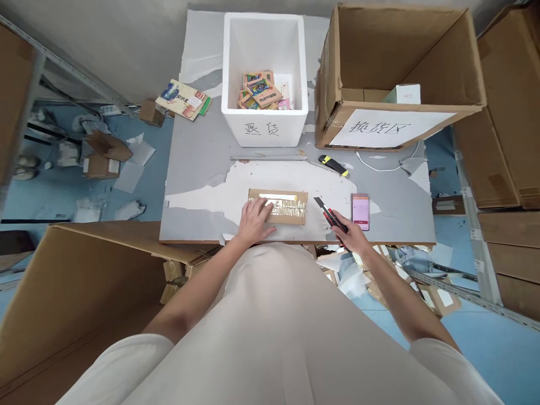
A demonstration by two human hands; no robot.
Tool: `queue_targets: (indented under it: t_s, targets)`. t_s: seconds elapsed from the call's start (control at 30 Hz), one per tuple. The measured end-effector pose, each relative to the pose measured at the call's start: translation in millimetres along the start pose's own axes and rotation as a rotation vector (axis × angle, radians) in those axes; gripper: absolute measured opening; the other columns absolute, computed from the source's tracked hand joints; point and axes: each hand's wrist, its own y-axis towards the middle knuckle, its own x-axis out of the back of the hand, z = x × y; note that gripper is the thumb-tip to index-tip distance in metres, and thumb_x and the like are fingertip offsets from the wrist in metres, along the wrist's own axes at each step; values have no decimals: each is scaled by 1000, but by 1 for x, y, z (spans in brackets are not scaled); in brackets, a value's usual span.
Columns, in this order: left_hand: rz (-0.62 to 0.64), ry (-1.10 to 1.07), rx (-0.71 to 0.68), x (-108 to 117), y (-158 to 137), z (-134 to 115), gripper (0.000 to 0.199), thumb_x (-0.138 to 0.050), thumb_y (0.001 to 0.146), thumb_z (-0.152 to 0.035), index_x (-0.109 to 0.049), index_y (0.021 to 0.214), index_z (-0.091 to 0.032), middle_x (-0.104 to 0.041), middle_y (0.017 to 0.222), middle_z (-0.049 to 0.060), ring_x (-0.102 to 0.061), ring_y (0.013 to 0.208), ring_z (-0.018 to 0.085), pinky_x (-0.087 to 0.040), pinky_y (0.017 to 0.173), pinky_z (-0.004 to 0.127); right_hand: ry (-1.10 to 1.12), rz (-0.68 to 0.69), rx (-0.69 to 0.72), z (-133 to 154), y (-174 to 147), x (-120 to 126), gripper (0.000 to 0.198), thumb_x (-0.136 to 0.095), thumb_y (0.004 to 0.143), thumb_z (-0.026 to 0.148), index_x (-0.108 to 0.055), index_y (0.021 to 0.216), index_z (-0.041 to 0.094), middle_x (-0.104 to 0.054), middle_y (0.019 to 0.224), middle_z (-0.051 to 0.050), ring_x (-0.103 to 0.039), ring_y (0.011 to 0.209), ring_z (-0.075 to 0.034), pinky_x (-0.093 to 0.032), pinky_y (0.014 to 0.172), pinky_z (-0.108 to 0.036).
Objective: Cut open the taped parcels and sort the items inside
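Note:
A small cardboard parcel lies flat near the table's front edge, with shiny tape and a label across its top. My left hand rests on the parcel's left end, fingers spread and holding nothing. In my right hand is a red and black utility knife. Its blade is out and points up and left, just right of the parcel and apart from it. A phone with a lit screen lies right beside my right hand.
At the back stand a white foam box holding several small boxes and a large cardboard box. A yellow and black cutter lies before them. Books sit at the left edge; a big open carton stands lower left.

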Motion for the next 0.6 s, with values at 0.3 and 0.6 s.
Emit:
queue_targets:
  t_s: [0.3,0.6]
  targets:
    - [189,78,-22,4,43,20,129,-85,37,-61,-32,145,-15,-36,145,25,-28,135,48,-14,111,62,382,14,-39,-6,12,-37,72,-63,79,42,-41,146,26,-64,82,0,-49,53,-8,-46,45,-23]
    - [83,67,23,8,57,36,115,-81,47,-54,-33,144,-17,-43,135,20,-37,125,43,-28,105,56,296,70,35,21,48,-22,69,-59,82,40,-40,147,27,-64,89,-1,-51,55,-7,-48,44,-21]
